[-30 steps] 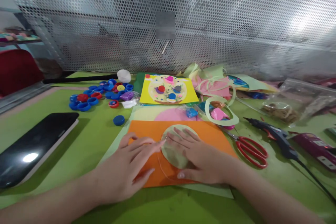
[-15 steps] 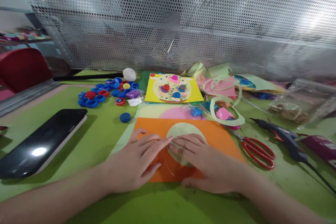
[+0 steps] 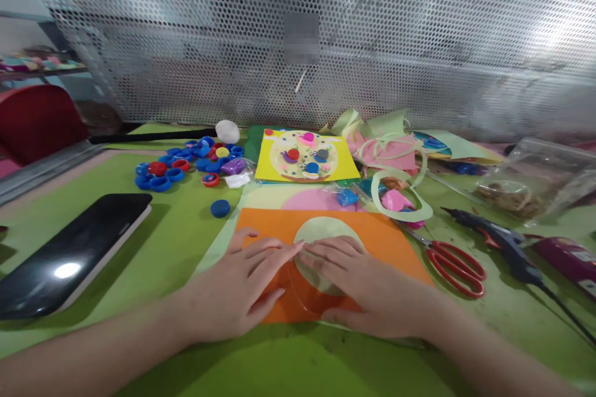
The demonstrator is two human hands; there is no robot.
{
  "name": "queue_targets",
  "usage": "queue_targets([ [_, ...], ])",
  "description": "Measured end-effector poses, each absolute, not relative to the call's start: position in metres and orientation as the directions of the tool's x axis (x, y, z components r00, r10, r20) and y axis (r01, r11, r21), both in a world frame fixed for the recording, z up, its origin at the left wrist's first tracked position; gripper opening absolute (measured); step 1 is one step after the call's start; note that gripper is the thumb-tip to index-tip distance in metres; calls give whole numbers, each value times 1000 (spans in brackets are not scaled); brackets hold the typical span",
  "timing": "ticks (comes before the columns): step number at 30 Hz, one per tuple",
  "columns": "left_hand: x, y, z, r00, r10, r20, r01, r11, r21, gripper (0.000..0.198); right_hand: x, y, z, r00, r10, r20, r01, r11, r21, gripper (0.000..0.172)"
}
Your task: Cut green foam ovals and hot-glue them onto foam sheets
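An orange sheet of paper (image 3: 395,248) lies on the green table in front of me. On it rests a pale green paper circle (image 3: 328,229), partly covered by my fingers. My left hand (image 3: 237,282) lies over the sheet's left side, fingers stretched out, the index fingertip at the circle's left edge. Flat across the circle, with fingers extended, is my right hand (image 3: 367,285). The fingertips of both hands nearly meet. A thin curved line shows on the orange paper between the hands.
Behind stands a yellow card (image 3: 351,161) decorated with bottle caps. Blue and red caps (image 3: 161,183) cluster at left, above a black phone (image 3: 77,254). Right are red-handled scissors (image 3: 456,267), a glue gun (image 3: 503,245), paper scraps (image 3: 391,152) and a clear bag (image 3: 521,183). A perforated metal panel (image 3: 395,31) rises behind.
The hands stay almost in place on the orange sheet and circle. The whole view has shifted very slightly.
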State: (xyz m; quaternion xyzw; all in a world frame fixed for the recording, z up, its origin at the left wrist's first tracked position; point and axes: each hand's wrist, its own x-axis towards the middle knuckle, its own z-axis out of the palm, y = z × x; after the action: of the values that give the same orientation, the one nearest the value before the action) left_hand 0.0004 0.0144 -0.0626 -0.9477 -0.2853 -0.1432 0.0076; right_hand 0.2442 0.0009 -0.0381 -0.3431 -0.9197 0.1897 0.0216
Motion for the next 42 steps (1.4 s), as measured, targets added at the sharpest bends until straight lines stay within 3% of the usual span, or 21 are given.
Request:
queue_targets([
  [30, -1, 13, -64, 805, 496, 325, 511, -858, 43, 50, 244, 2, -37, -758, 647, -84, 624, 682, -381, 64],
  [42, 1, 13, -60, 812, 468, 349, 513, -857, -42, 40, 244, 2, -36, -758, 645, -99, 627, 678, -383, 66],
])
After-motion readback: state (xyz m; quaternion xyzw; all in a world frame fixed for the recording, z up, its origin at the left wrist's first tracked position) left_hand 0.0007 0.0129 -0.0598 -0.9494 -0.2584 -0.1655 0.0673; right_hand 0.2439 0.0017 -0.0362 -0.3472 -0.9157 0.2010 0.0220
